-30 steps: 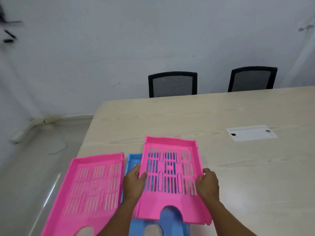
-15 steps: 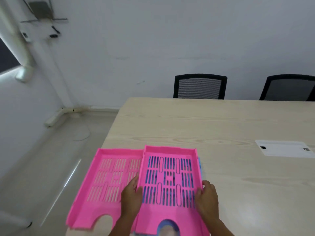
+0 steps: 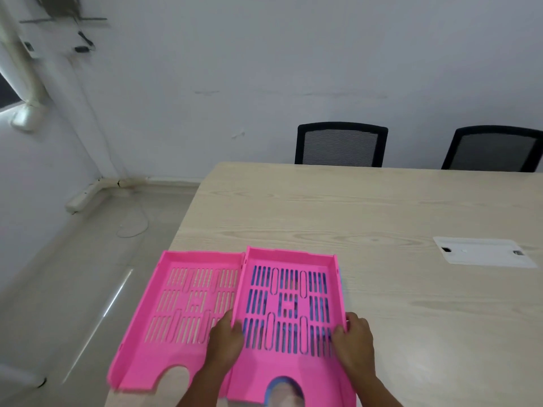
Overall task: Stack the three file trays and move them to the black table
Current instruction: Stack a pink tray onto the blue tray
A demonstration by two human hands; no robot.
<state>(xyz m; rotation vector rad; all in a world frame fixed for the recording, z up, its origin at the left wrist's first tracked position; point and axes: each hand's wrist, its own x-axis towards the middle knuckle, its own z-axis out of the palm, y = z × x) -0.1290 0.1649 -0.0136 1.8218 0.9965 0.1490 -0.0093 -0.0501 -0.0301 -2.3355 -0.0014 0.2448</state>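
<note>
A pink file tray (image 3: 289,306) rests squarely over a blue file tray (image 3: 341,282), whose blue shows only through the slots, along the right edge and in the front notch. My left hand (image 3: 224,340) grips the pink tray's left wall and my right hand (image 3: 354,337) grips its right wall. A second pink file tray (image 3: 182,315) lies flat beside it on the left, touching it, with its left part overhanging the corner of the light wooden table (image 3: 382,218). No black table is in view.
A white cable cover plate (image 3: 482,254) is set into the table to the right. Two black mesh chairs (image 3: 340,143) (image 3: 496,148) stand behind the far edge against a white wall. Bare tiled floor (image 3: 73,274) with a thin cable lies to the left.
The held pink tray has come down from its tilt and shifted left until it covers the blue tray. My view has swung left, showing more floor and wall.
</note>
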